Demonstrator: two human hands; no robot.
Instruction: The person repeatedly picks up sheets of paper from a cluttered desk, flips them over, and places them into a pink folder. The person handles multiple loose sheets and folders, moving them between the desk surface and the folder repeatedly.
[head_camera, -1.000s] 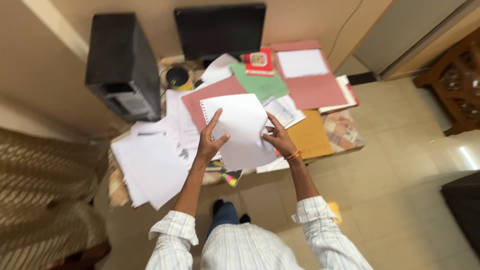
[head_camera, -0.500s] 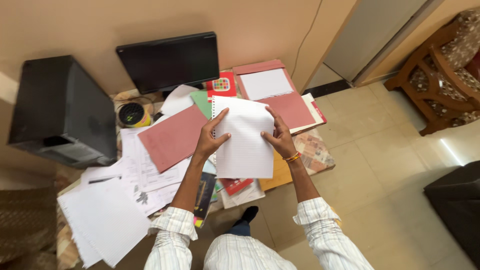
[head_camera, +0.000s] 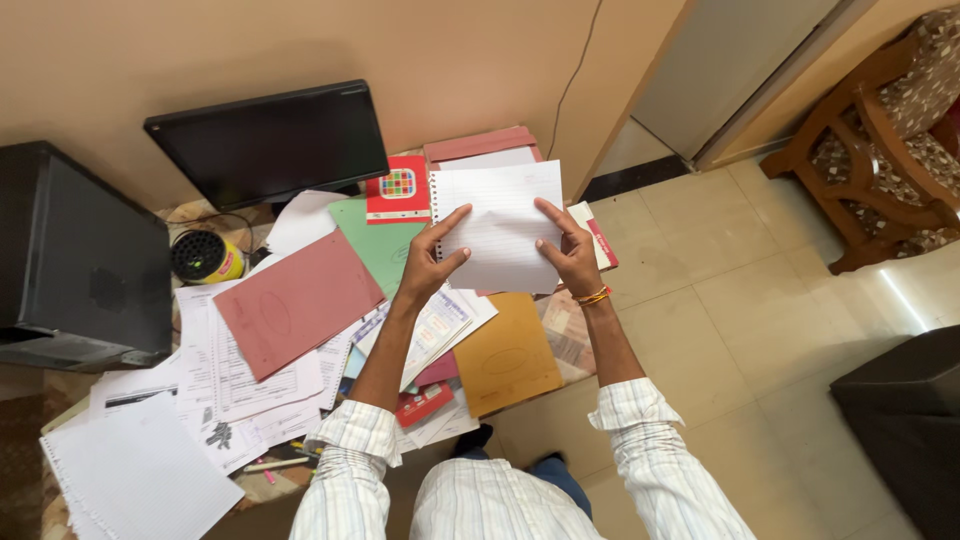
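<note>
Both my hands hold up one white lined sheet (head_camera: 500, 220) with punched holes along its left edge. My left hand (head_camera: 432, 260) pinches its lower left side, thumb in front. My right hand (head_camera: 570, 255), with an orange bangle at the wrist, grips its lower right side. The sheet hangs above the far right part of a cluttered table (head_camera: 565, 335), over a reddish folder (head_camera: 480, 145) that it mostly hides.
On the table lie a pink folder (head_camera: 295, 300), a green folder (head_camera: 375, 240), an orange-brown envelope (head_camera: 505, 355), a red booklet (head_camera: 398, 188), printed forms (head_camera: 240, 375) and a lined pad (head_camera: 140, 480). A monitor (head_camera: 265, 145), a black computer case (head_camera: 70, 260) and a yellow-black round device (head_camera: 205, 257) stand behind. A wooden chair (head_camera: 880, 150) is at right.
The lined sheet has been lifted and carried to the right, over the reddish folder, with both hands still on it. The view has shifted right, so the table's items sit further left.
</note>
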